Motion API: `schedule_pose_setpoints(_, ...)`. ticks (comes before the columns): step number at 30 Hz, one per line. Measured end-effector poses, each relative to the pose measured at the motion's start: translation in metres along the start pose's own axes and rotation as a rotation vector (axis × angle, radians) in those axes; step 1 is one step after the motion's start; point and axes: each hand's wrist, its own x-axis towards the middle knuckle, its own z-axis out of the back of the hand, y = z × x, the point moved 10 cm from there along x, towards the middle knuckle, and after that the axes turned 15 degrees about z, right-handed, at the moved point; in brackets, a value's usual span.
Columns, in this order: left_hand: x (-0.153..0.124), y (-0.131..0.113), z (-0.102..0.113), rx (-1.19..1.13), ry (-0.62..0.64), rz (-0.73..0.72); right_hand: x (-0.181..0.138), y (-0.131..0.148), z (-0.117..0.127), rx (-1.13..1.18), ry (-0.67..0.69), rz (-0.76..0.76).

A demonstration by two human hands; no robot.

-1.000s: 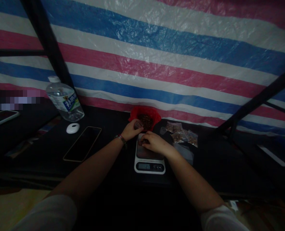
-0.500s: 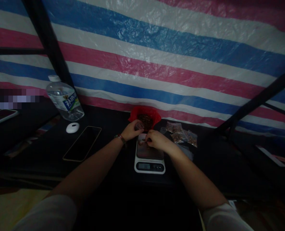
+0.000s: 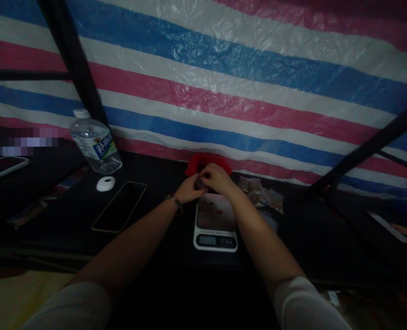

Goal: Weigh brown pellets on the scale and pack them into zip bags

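By scale [image 3: 217, 223], right hand [image 3: 218, 178] beside left [image 3: 188, 189]

The right forearm [image 3: 258, 229] bars the way between scale [image 3: 217, 217] and bags [image 3: 260, 197]; tabletop [image 3: 320, 233] farther right is free.

From afar I see dim light glinting off a wrinkled sheet [image 3: 224, 94] striped blue, white and pinkish red behind a black table [image 3: 313, 231], a dark post [image 3: 75, 55] leaning at left, a bar [image 3: 368, 150] slanting at right, and yellowish floor [image 3: 28, 293] lower left.
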Motion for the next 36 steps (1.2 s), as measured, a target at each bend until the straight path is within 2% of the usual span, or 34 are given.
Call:
schedule_pose_setpoints(5,0.001,-0.004,0.003,-0.026,-0.025,-0.003,0.003,0.005,-0.011,-0.009,0.02,0.036)
schedule_pose_setpoints(11,0.004,0.003,0.004,-0.042,-0.053,0.021,0.001,0.011,-0.014,-0.006,0.1,0.047)
schedule_pose_setpoints(18,0.006,0.014,0.01,-0.006,-0.124,0.084,-0.012,0.029,0.007,-0.021,0.063,0.034)
schedule_pose_setpoints(20,0.007,0.018,0.015,-0.021,-0.151,0.109,-0.021,0.04,-0.003,0.039,0.131,0.069)
schedule_pose_setpoints(24,0.008,0.022,0.016,-0.045,-0.157,0.121,-0.04,0.055,-0.039,0.097,0.312,0.155)
schedule_pose_setpoints(29,0.008,0.021,0.012,-0.038,-0.139,0.11,-0.051,0.047,-0.06,0.027,0.348,0.155)
schedule_pose_setpoints(36,0.008,0.023,0.011,-0.045,-0.137,0.106,-0.068,0.027,-0.045,0.036,0.368,0.085)
